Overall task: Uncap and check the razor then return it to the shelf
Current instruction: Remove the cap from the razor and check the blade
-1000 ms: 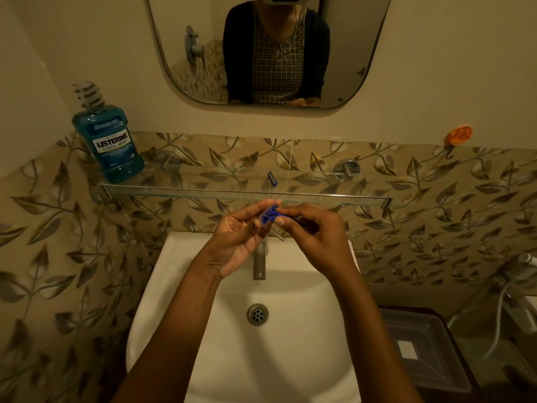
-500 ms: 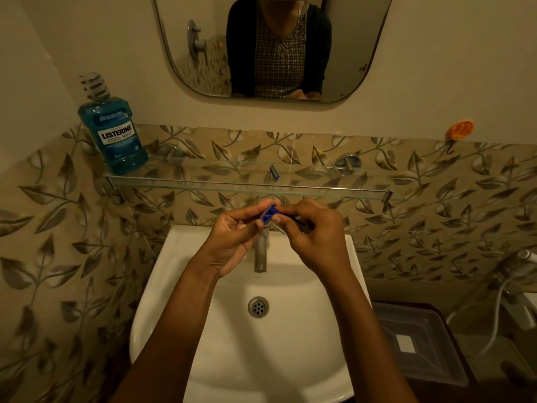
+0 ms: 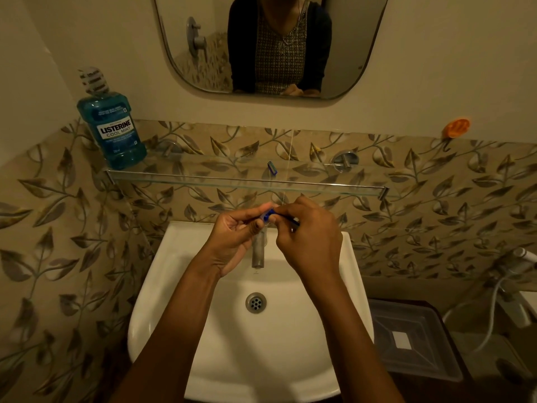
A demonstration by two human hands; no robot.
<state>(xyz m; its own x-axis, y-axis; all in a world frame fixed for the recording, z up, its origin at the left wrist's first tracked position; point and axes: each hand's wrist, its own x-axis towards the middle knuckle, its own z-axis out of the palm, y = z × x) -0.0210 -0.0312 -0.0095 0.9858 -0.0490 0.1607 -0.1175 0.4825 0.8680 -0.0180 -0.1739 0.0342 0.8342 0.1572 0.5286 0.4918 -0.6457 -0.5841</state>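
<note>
A small blue razor [image 3: 268, 214] is held between both hands above the tap, just below the glass shelf [image 3: 203, 179]. My right hand [image 3: 308, 242] is closed around the dark handle, whose end sticks out past the fingers. My left hand [image 3: 235, 239] pinches the razor's blue head with thumb and fingertips. Most of the razor is hidden by fingers. A small blue cap-like piece [image 3: 272, 167] lies on the shelf near its middle.
A blue mouthwash bottle [image 3: 112, 123] stands at the shelf's left end. Below are a white basin [image 3: 174, 301] with a metal tap [image 3: 258, 251] and drain. A mirror [image 3: 273, 45] hangs above; a clear lidded box [image 3: 412, 338] sits lower right; an orange hook [image 3: 456, 128] is on the wall.
Both hands have stayed together on the razor, with the fingers closing in tighter over its head. The view has tilted slightly down.
</note>
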